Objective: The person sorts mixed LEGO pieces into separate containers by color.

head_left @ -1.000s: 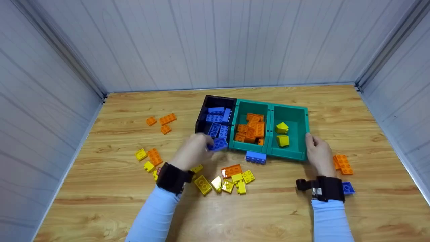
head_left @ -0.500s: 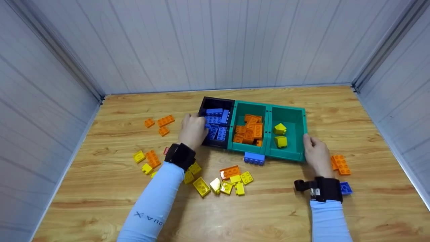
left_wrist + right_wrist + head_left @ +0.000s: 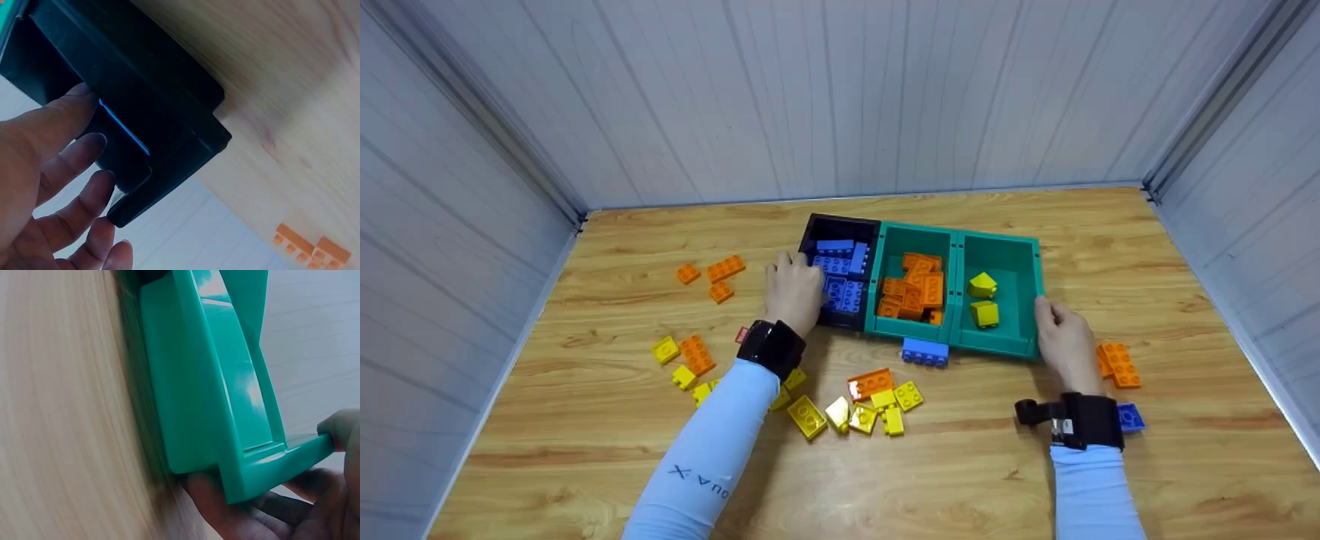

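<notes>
In the head view, my left hand (image 3: 795, 291) is at the left side of the black bin (image 3: 840, 223), thumb side over the bin. The left wrist view shows its fingers (image 3: 84, 197) apart and loosely bent, with the thumb tip over the opening beside a thin blue edge. Several blue bricks (image 3: 851, 296) lie in the black bin. My right hand (image 3: 1066, 341) grips the right wall of the end green bin (image 3: 1005, 346), thumb at the rim and fingers beneath. That bin holds two yellow bricks (image 3: 984, 313); the middle green bin (image 3: 911, 328) holds several orange bricks (image 3: 931, 289).
A blue brick (image 3: 925, 352) touches the bins' front. Yellow bricks (image 3: 808, 417) and an orange brick (image 3: 870, 384) lie nearer. More orange bricks (image 3: 725, 268) and yellow bricks (image 3: 665, 349) lie left. By my right wrist are orange bricks (image 3: 1123, 366) and a blue brick (image 3: 1131, 418).
My left hand has carried a blue brick from the black bin's front corner to its left side and let it go inside; its fingers have spread. My right hand keeps its grip.
</notes>
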`<state>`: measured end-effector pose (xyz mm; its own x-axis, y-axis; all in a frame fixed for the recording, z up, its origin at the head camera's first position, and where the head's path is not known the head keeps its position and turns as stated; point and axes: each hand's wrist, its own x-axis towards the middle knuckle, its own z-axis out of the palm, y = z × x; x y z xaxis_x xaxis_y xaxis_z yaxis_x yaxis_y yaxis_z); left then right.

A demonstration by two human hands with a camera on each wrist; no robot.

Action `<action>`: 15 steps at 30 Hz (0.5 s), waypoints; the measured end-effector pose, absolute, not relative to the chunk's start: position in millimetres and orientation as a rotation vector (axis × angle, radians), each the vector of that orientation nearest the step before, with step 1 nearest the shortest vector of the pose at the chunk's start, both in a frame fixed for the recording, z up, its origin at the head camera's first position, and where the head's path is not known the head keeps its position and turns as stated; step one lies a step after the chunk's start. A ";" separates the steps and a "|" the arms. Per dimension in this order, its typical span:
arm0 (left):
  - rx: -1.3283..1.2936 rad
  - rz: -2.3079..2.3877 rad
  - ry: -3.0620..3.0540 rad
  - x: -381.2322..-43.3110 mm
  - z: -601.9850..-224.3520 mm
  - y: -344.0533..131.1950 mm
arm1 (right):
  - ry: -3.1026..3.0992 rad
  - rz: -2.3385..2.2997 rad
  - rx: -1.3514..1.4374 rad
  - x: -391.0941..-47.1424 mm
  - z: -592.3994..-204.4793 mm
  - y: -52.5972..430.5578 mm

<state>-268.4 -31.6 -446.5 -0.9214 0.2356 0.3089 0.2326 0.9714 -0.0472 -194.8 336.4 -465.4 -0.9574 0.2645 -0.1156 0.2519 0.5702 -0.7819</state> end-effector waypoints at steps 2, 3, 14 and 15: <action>-0.352 -0.014 -2.795 -266.3 -445.2 -32.0 | -2.768 1.380 -0.456 -194.3 -464.8 337.2; -0.357 -0.031 -2.791 -264.9 -444.1 -32.4 | -2.767 1.380 -0.456 -193.9 -464.4 337.5; -0.347 -0.393 -2.809 -243.5 -428.0 -76.5 | -2.775 1.362 -0.455 -194.9 -465.1 336.2; -0.332 -0.421 -2.834 -242.1 -427.0 -85.0 | -2.774 1.359 -0.453 -195.0 -465.0 336.2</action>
<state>-242.1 -85.0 -427.0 -0.9409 0.1853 0.2834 0.2597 0.9321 0.2526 -195.0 336.2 -465.0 -0.9577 0.2662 -0.1090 0.2493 0.5792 -0.7761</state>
